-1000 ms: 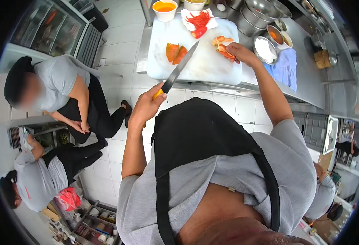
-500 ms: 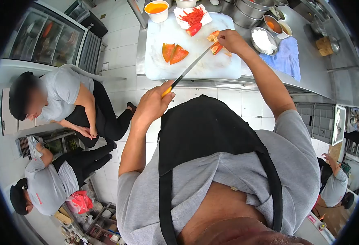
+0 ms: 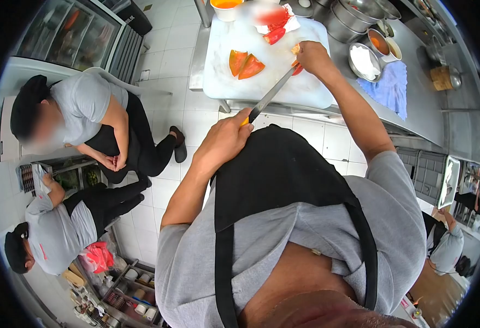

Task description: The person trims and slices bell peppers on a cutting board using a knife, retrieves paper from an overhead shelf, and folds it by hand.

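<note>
My left hand (image 3: 223,138) is wrapped round the yellow handle of a long knife (image 3: 273,97). Its blade slants up to the right across the near edge of a white cutting board (image 3: 218,85). My right hand (image 3: 314,58) is closed at the blade's tip, over a red vegetable piece (image 3: 298,69) that its fingers partly cover. An orange scrap (image 3: 295,49) shows beside those fingers. Left of the knife lie two orange-red wedges (image 3: 245,65) with greenish skin. A red wedge (image 3: 274,36) sits farther back, near red shreds, partly blurred, on white paper (image 3: 292,23).
A white tub (image 3: 227,13) with orange contents stands behind the board. To the right are a metal bowl (image 3: 364,61), stacked steel pots (image 3: 345,24) and a blue cloth (image 3: 387,90). One person (image 3: 95,112) sits at left; others are farther off.
The view has shifted, so the board appears farther right. My right hand now hides more of the red piece. The knife remains in my left hand, its blade still at the right hand.
</note>
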Demonstrator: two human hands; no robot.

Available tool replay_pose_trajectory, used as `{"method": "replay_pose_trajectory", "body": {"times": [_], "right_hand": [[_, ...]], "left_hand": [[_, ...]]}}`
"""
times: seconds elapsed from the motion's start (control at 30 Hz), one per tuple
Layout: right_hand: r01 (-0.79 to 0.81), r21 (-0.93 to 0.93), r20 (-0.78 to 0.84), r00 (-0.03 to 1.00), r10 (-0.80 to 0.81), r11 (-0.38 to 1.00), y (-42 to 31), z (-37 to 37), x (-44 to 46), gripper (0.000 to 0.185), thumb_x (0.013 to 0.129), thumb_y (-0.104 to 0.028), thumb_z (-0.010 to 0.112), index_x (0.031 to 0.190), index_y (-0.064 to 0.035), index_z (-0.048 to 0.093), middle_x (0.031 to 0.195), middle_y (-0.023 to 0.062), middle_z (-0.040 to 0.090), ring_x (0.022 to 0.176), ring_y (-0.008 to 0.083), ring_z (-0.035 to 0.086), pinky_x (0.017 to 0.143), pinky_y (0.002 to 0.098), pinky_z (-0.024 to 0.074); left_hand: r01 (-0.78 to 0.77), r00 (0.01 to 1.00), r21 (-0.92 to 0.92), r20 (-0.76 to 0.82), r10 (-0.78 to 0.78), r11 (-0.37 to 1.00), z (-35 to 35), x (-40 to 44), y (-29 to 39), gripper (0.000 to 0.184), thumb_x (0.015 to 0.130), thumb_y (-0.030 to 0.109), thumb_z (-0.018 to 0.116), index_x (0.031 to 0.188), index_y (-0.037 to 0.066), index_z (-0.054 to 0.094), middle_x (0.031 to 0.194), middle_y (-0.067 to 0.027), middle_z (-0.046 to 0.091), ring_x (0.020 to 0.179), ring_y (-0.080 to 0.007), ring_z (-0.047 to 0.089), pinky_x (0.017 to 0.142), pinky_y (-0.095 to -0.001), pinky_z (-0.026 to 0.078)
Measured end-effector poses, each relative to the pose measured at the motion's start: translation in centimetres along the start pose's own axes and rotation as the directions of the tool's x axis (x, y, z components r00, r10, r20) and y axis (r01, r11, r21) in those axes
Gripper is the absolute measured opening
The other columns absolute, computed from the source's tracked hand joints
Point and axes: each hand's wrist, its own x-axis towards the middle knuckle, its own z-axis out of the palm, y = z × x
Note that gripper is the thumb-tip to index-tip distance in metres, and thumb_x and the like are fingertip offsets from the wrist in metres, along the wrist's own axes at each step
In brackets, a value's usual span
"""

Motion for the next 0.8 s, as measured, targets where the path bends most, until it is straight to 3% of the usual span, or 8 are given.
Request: {"method": "replay_pose_trajectory", "body": {"times": [0.2, 0.27, 0.3, 0.33, 0.37, 0.43, 0.57, 0.8], "right_hand": [[-0.003, -0.039, -0.062, 0.998, 0.000, 0.999, 1.6, 1.8, 0.8, 0.018, 0.078, -0.010, 0.058, 0.085, 0.0036, 0.067, 0.089, 0.0280, 0.067, 0.088, 0.0425, 0.066, 0.082, 0.0478, 0.0519], [-0.026, -0.129, -0.016, 1.000, 0.025, 0.991, 2.4, 2.4, 1.3, 0.023, 0.074, -0.015, 0.069, 0.089, 0.0026, 0.067, 0.090, 0.0269, 0.068, 0.088, 0.0412, 0.067, 0.081, 0.0469, 0.0528], [0.027, -0.154, 0.111, 0.994, -0.010, 0.988, 0.7, 0.2, -0.2, 0.042, 0.064, -0.019, 0.081, 0.097, 0.0005, 0.067, 0.096, 0.0237, 0.068, 0.092, 0.0396, 0.067, 0.082, 0.0445, 0.0534], [0.059, -0.015, 0.011, 0.998, -0.059, 0.998, 2.6, 1.7, -0.2, 0.062, 0.050, -0.022, 0.091, 0.103, -0.0022, 0.065, 0.102, 0.0196, 0.069, 0.097, 0.0375, 0.066, 0.083, 0.0425, 0.0534], [0.066, -0.011, -0.015, 0.998, -0.066, 0.998, 2.3, 1.6, -0.3, 0.069, 0.048, -0.022, 0.092, 0.108, -0.0035, 0.064, 0.105, 0.0174, 0.069, 0.101, 0.0357, 0.065, 0.085, 0.0423, 0.0528], [0.116, 0.032, 0.045, 0.992, -0.117, 0.993, 5.9, 3.6, 1.5, 0.080, 0.053, -0.026, 0.091, 0.124, -0.0043, 0.061, 0.107, 0.0195, 0.069, 0.099, 0.0352, 0.067, 0.082, 0.0442, 0.0538], [0.009, -0.130, 0.055, 0.998, -0.002, 0.992, 4.6, 2.1, 1.8, 0.026, 0.076, -0.014, 0.056, 0.093, 0.0029, 0.066, 0.094, 0.0278, 0.067, 0.090, 0.0441, 0.065, 0.079, 0.0497, 0.0498], [0.054, -0.091, 0.076, 0.996, -0.047, 0.994, 1.2, 1.4, 1.6, 0.026, 0.074, -0.010, 0.058, 0.094, 0.0038, 0.065, 0.089, 0.0283, 0.066, 0.088, 0.0440, 0.065, 0.078, 0.0477, 0.0498]], "left_hand": [[-0.044, 0.999, 0.084, -0.001, 0.044, 0.996, 0.1, -0.2, -0.4, 0.043, 0.092, 0.019, 0.059, 0.132, 0.003, 0.055, 0.101, -0.0278, 0.067, 0.096, -0.0409, 0.065, 0.084, -0.0445, 0.050], [-0.060, 0.995, 0.060, 0.082, 0.055, 0.996, 0.3, 0.1, -0.3, 0.045, 0.091, 0.018, 0.058, 0.133, 0.003, 0.053, 0.098, -0.0276, 0.067, 0.093, -0.0410, 0.065, 0.082, -0.0463, 0.050], [-0.025, 0.996, 0.057, 0.085, 0.020, 0.998, 0.0, -0.2, -0.4, 0.046, 0.091, 0.018, 0.057, 0.134, 0.003, 0.052, 0.097, -0.0275, 0.067, 0.091, -0.0410, 0.065, 0.081, -0.0472, 0.050], [-0.021, 0.990, 0.066, 0.143, 0.011, 0.998, 0.5, 0.2, -0.8, 0.048, 0.089, 0.017, 0.055, 0.135, 0.004, 0.050, 0.092, -0.0278, 0.066, 0.086, -0.0412, 0.065, 0.078, -0.0486, 0.051], [-0.046, 0.996, 0.078, 0.080, 0.040, 0.996, 1.4, 0.4, -1.9, 0.050, 0.087, 0.015, 0.055, 0.136, 0.005, 0.050, 0.084, -0.0259, 0.066, 0.081, -0.0412, 0.065, 0.074, -0.0486, 0.051], [-0.049, 0.986, 0.054, 0.160, 0.040, 0.997, 1.5, 0.9, -2.6, 0.048, 0.080, 0.010, 0.056, 0.128, 0.002, 0.053, 0.072, -0.0206, 0.063, 0.071, -0.0395, 0.064, 0.063, -0.0493, 0.050], [-0.138, 0.990, 0.082, 0.020, 0.137, 0.987, 1.1, 0.0, -2.1, 0.035, 0.083, 0.013, 0.054, 0.115, -0.001, 0.057, 0.075, -0.0230, 0.064, 0.072, -0.0417, 0.065, 0.061, -0.0516, 0.050], [-0.200, 0.978, 0.177, -0.031, 0.208, 0.964, 1.4, -0.7, -2.8, 0.034, 0.087, 0.014, 0.052, 0.115, -0.003, 0.057, 0.075, -0.0222, 0.066, 0.072, -0.0420, 0.065, 0.063, -0.0516, 0.050]]}}
